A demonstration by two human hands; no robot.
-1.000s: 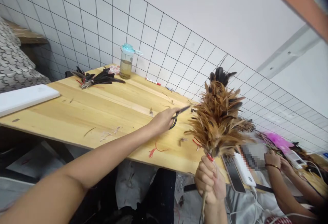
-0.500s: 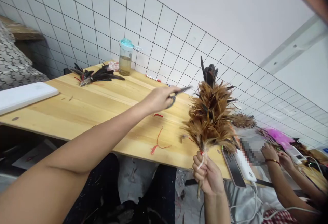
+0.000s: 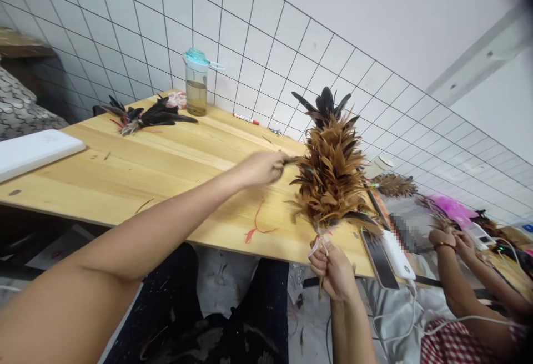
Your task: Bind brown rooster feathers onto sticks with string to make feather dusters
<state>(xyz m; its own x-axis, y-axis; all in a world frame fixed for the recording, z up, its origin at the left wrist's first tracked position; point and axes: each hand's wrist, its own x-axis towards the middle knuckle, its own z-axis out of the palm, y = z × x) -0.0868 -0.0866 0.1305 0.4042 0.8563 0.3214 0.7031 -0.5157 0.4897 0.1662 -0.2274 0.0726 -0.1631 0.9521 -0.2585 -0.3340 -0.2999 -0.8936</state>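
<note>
My left hand (image 3: pixel 264 168), slightly blurred, is closed on a pair of dark scissors (image 3: pixel 291 160). The blades point right and meet the edge of a feather duster (image 3: pixel 333 170); whether they are cutting cannot be made out. Brown feathers form the duster's body, with black ones at its top. Wrapped round its thin handle just below the feathers, my right hand (image 3: pixel 333 267) holds it upright over the table's front edge. White and red string shows near that grip. A red thread (image 3: pixel 259 229) lies on the wooden table (image 3: pixel 166 158) between my hands.
At the back left lie black feathers (image 3: pixel 145 117) beside a water bottle (image 3: pixel 196 84). A red-and-white marker (image 3: pixel 245 119) lies near the wire grid. A white box (image 3: pixel 37 153) rests at left. To the right are a phone (image 3: pixel 378 258), a power bank (image 3: pixel 398 254) and a co-worker's hands (image 3: pixel 452 242).
The scissors have moved from apart on the left to the duster's edge. The duster has turned, showing more black feathers at its top, and the view has shifted slightly.
</note>
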